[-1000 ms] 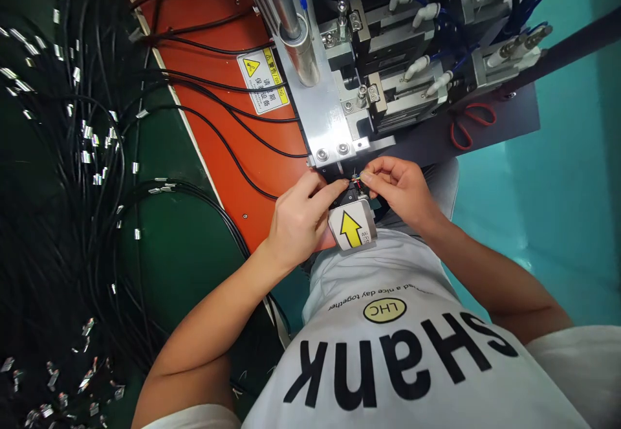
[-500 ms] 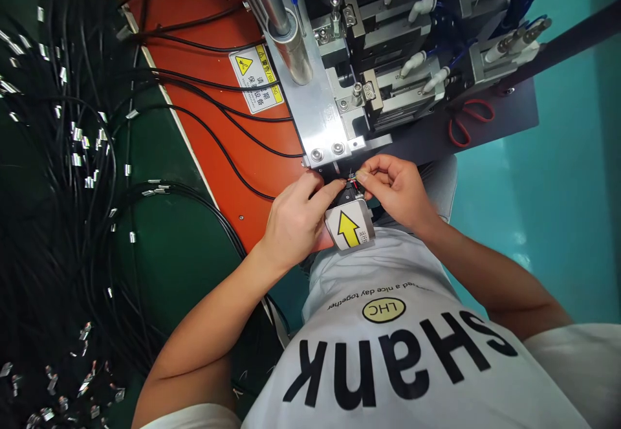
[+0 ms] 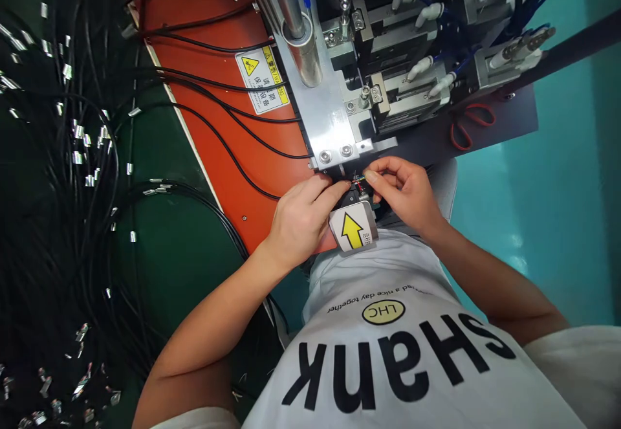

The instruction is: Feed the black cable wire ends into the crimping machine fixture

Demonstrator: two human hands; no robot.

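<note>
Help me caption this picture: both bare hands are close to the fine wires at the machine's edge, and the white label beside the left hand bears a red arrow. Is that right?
Not quite: the arrow is yellow with a black outline, as the head view shows. Both the left hand and the right hand are indeed close to the fine wires.

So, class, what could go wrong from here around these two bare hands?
The bare right hand pinches thin multicoloured wires, which might slip or bend. The bare left hand is close to the flat silver metal machine plate, so a finger could be nipped if that moved. The heaped black cables with shiny silver tips might tangle or snag.
</note>
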